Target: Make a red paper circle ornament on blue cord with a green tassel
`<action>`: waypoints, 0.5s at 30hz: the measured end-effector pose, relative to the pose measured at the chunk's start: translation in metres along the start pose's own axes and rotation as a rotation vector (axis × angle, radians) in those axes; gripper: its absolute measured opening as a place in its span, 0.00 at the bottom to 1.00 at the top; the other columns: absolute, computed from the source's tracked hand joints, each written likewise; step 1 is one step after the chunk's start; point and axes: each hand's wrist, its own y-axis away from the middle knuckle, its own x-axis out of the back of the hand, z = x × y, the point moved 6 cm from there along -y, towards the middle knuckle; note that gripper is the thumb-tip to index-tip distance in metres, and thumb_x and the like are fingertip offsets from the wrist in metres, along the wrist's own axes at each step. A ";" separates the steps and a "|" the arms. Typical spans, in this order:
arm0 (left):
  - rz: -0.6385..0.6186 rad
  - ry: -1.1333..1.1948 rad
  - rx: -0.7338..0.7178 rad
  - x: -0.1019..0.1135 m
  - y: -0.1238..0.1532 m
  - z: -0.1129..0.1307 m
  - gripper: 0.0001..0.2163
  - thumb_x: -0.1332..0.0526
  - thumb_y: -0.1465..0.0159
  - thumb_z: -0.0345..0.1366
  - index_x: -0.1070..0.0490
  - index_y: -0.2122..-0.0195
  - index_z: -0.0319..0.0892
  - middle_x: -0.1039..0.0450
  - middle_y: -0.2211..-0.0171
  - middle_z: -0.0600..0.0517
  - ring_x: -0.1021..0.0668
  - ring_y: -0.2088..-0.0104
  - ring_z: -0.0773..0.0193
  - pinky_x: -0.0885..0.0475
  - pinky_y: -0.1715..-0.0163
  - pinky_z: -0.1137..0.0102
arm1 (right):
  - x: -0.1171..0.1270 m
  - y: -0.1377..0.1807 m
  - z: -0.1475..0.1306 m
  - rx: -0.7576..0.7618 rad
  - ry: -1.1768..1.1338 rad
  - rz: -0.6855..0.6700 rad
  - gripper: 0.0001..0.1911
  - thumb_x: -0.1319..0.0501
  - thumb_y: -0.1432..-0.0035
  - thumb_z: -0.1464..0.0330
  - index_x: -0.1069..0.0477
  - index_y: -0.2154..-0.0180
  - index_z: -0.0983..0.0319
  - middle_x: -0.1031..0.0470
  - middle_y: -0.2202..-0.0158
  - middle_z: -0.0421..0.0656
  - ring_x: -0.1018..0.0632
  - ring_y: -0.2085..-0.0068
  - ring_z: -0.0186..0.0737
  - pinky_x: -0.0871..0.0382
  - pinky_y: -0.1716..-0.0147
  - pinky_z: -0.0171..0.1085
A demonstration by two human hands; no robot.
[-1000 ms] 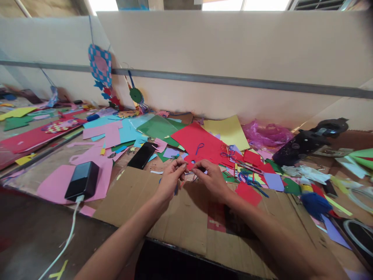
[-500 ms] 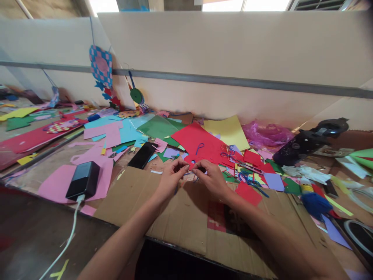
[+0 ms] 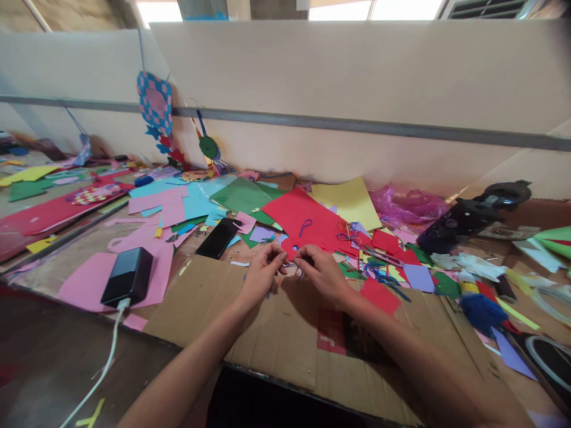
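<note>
My left hand (image 3: 262,272) and my right hand (image 3: 322,273) meet fingertip to fingertip above the near edge of the paper pile. Both are closed in a pinch on thin blue yarn (image 3: 300,275); short bits of it show below the fingers, the rest is hidden. Just beyond the fingertips lies a red paper sheet (image 3: 303,208) with a small blue yarn loop (image 3: 305,226) on it. Under my wrists is a flattened cardboard sheet (image 3: 276,339). To the right of my right hand lie a tangle of blue yarn (image 3: 379,273) and a red paper piece (image 3: 380,296).
A black phone (image 3: 218,238) and a power bank (image 3: 127,276) with a white cable (image 3: 111,351) lie on the left. Toward the right are scissors (image 3: 382,255), a dark bottle (image 3: 459,223) and a blue yarn ball (image 3: 484,314). A checkered paper hanging (image 3: 155,101) hangs against the back panel.
My fingertips have shifted slightly, with a small gap opening between the two hands. The bits of blue yarn below them lie a little differently. Everything else stays put.
</note>
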 end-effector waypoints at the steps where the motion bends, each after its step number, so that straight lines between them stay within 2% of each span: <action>1: 0.000 0.000 -0.002 0.000 0.000 0.000 0.14 0.34 0.42 0.48 0.32 0.70 0.42 0.29 0.73 0.55 0.29 0.76 0.71 0.33 0.75 0.75 | 0.000 0.000 0.001 0.000 -0.005 0.004 0.05 0.42 0.39 0.68 0.31 0.68 0.61 0.29 0.71 0.40 0.29 0.69 0.37 0.39 0.68 0.34; 15: 0.041 0.020 -0.008 0.002 -0.001 0.001 0.18 0.32 0.46 0.51 0.32 0.71 0.42 0.31 0.75 0.56 0.29 0.77 0.70 0.32 0.74 0.74 | 0.001 0.000 0.004 -0.015 -0.072 0.006 0.07 0.42 0.38 0.65 0.31 0.68 0.61 0.28 0.71 0.40 0.28 0.68 0.37 0.37 0.68 0.35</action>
